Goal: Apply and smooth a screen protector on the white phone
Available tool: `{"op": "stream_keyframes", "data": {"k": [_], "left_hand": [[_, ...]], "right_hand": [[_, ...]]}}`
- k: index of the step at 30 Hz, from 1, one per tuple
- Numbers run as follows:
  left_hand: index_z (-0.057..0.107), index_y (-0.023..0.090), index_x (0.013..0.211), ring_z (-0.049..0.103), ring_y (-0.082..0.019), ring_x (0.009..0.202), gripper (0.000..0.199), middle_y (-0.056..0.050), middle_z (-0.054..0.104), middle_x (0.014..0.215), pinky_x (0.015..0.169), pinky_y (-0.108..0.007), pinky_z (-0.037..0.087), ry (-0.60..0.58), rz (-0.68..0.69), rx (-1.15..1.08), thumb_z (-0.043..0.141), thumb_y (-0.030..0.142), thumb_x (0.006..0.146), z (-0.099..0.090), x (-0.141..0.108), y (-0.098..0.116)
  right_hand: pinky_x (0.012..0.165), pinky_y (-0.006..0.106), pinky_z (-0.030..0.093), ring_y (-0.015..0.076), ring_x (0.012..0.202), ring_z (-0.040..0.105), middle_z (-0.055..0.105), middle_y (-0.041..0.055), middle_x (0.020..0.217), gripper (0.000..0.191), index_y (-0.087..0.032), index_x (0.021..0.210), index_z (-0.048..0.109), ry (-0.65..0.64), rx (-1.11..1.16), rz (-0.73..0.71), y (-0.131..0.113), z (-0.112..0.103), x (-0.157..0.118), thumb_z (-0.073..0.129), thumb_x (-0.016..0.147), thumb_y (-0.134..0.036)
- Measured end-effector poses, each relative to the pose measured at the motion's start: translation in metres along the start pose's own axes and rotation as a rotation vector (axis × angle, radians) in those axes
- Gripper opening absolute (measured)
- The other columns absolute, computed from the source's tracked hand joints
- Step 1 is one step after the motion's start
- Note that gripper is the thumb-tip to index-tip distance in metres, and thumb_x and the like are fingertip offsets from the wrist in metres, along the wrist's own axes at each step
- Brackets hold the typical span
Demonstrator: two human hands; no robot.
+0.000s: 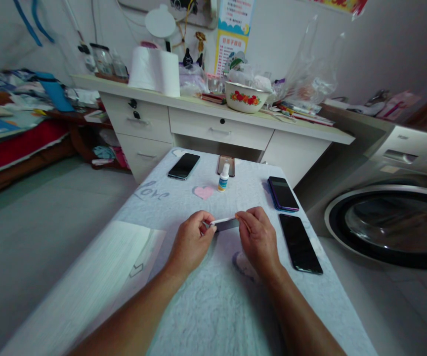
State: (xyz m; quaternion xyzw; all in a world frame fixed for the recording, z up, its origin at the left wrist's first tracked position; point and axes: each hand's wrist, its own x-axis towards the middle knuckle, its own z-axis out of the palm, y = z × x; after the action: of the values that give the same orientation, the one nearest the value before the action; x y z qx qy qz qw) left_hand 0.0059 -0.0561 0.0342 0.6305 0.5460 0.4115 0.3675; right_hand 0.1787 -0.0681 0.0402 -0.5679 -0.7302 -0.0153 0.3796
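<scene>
Over the middle of the table, my left hand (193,241) and my right hand (258,237) hold a thin dark flat object with a white edge (226,225) by its two ends. The object is seen nearly edge-on, so its kind is unclear. Fingers of both hands are closed on it. Beyond the hands stands a small white spray bottle (223,179) with a blue and yellow label. Behind the bottle lies a brownish phone case (231,166). To the right of my right hand, a large black phone (300,243) lies screen up.
A phone (184,166) lies at the table's far left. On the right edge, a purple-edged phone (283,193) rests on another flat item. A pale cloth (124,237) covers the table. Behind it stands a white desk (198,123) with a flowered bowl (246,97); a washing machine (387,173) is at right.
</scene>
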Motion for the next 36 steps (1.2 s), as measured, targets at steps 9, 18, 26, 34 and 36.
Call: {"op": "stream_keyframes", "data": {"k": [9, 18, 26, 34, 36], "left_hand": [[0.061, 0.019, 0.08, 0.049, -0.01, 0.051, 0.007, 0.005, 0.056, 0.06, 0.051, -0.02, 0.035, 0.009, 0.018, -0.022, 0.057, 0.024, 0.075, 0.001, 0.001, -0.002], [0.063, 0.019, 0.083, 0.051, -0.01, 0.054, 0.01, 0.004, 0.059, 0.062, 0.054, -0.02, 0.037, 0.019, 0.034, -0.015, 0.058, 0.024, 0.075, 0.001, 0.001, -0.008], [0.063, 0.018, 0.082, 0.053, -0.01, 0.056, 0.01, 0.003, 0.062, 0.066, 0.054, -0.021, 0.04, 0.014, 0.018, -0.062, 0.06, 0.025, 0.076, -0.001, 0.002, -0.007], [0.063, 0.019, 0.082, 0.053, -0.01, 0.057, 0.01, 0.003, 0.061, 0.068, 0.055, -0.021, 0.041, 0.078, 0.05, -0.019, 0.061, 0.026, 0.075, -0.002, 0.002, -0.008], [0.063, 0.018, 0.082, 0.053, -0.01, 0.057, 0.01, 0.002, 0.061, 0.068, 0.055, -0.021, 0.041, 0.078, 0.047, -0.016, 0.061, 0.026, 0.075, -0.002, 0.002, -0.007]], "right_hand": [[0.069, 0.026, 0.045, 0.0159, 0.079, 0.052, 0.055, 0.0049, 0.087, 0.024, -0.022, 0.102, 0.066, -0.057, 0.073, -0.09, -0.016, 0.01, -0.003, 0.047, 0.089, -0.015], [0.07, 0.027, 0.045, 0.0167, 0.079, 0.052, 0.055, 0.0048, 0.087, 0.028, -0.025, 0.108, 0.066, -0.071, 0.095, -0.188, -0.023, 0.012, -0.001, 0.046, 0.091, -0.016], [0.07, 0.027, 0.046, 0.0173, 0.081, 0.053, 0.056, 0.0056, 0.089, 0.028, -0.024, 0.109, 0.066, -0.08, 0.09, -0.175, -0.02, 0.013, -0.003, 0.048, 0.09, -0.015], [0.07, 0.027, 0.046, 0.0173, 0.08, 0.053, 0.055, 0.0061, 0.088, 0.026, -0.022, 0.107, 0.067, -0.077, 0.087, -0.167, -0.02, 0.012, -0.002, 0.047, 0.09, -0.015], [0.07, 0.027, 0.046, 0.0172, 0.08, 0.053, 0.055, 0.0058, 0.087, 0.026, -0.022, 0.105, 0.067, -0.076, 0.089, -0.17, -0.021, 0.012, -0.002, 0.047, 0.09, -0.015]]}}
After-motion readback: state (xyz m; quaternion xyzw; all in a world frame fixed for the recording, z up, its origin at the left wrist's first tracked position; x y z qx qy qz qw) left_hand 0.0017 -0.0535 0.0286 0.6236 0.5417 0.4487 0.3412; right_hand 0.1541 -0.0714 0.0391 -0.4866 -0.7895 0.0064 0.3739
